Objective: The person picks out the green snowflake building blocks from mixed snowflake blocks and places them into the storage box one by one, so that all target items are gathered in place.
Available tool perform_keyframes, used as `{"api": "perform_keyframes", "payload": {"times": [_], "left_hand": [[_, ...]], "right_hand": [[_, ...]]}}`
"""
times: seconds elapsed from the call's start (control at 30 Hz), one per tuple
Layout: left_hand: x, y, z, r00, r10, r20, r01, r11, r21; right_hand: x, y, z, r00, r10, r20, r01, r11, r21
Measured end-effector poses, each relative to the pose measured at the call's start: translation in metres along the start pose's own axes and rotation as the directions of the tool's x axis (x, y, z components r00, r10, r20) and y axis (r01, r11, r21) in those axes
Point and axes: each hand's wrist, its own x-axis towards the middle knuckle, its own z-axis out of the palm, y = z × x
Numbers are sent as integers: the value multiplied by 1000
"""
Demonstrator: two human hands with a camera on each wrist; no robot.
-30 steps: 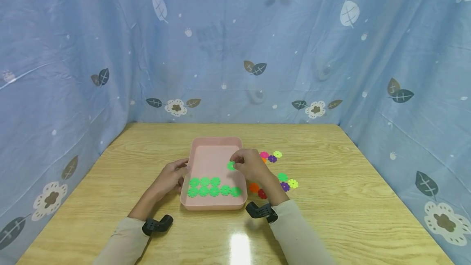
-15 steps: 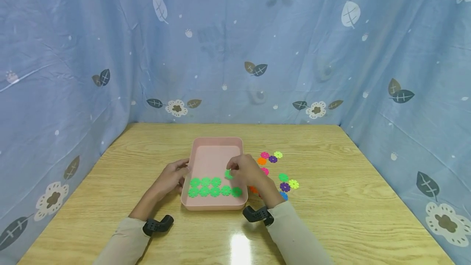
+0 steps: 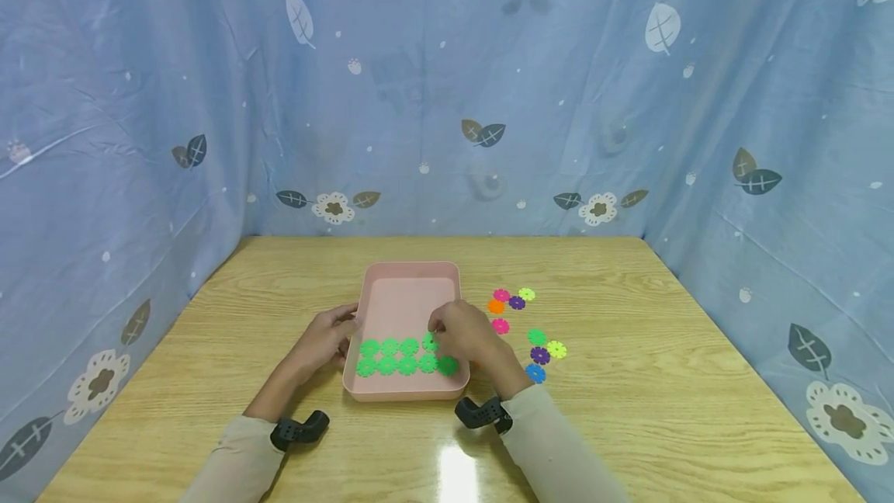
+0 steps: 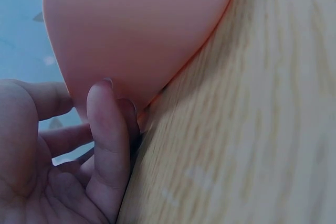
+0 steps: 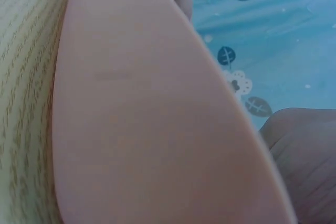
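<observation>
A pink tray (image 3: 410, 295) stands on the table, with two rows of green snowflake discs (image 3: 388, 356) lying flat along its near end. My left hand (image 3: 330, 334) grips the tray's left side, thumb at the rim and other fingers against the outer wall (image 4: 142, 30). Over the tray's right part, my right hand (image 3: 466, 330) pinches a green snowflake disc (image 3: 429, 342) at the right end of the upper row; the fingers partly cover it. In the right wrist view the tray wall (image 5: 142, 103) hides the fingers and the disc.
Right of the tray, loose discs lie on the wooden table (image 3: 663, 363): pink (image 3: 500, 326), orange (image 3: 496, 307), purple (image 3: 540, 355), yellow (image 3: 556, 349), blue (image 3: 535, 373) and green (image 3: 536, 337). My right forearm hides others. A blue patterned curtain (image 3: 419, 99) surrounds the table.
My right hand has moved down and slightly left with the green snowflake disc, bringing it level with the upper row. The left hand stays on the tray.
</observation>
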Motion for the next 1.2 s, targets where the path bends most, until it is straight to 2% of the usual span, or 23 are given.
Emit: {"api": "perform_keyframes", "payload": {"times": [0.43,0.67,0.9,1.2], "left_hand": [[1,-2,0,1000,10,1,-10,1000,2],[0,-2,0,1000,14,2,-14,1000,-1],[-1,-1,0,1000,21,11,-21,1000,-7],[-2,0,2,1000,18,2,-18,1000,-7]], "right_hand": [[1,-1,6,1000,15,24,-16,999,34],[0,-3,7,1000,13,5,-13,1000,-1],[0,-3,8,1000,23,15,-23,1000,14],[-1,-1,6,1000,-20,-13,20,1000,-6]]}}
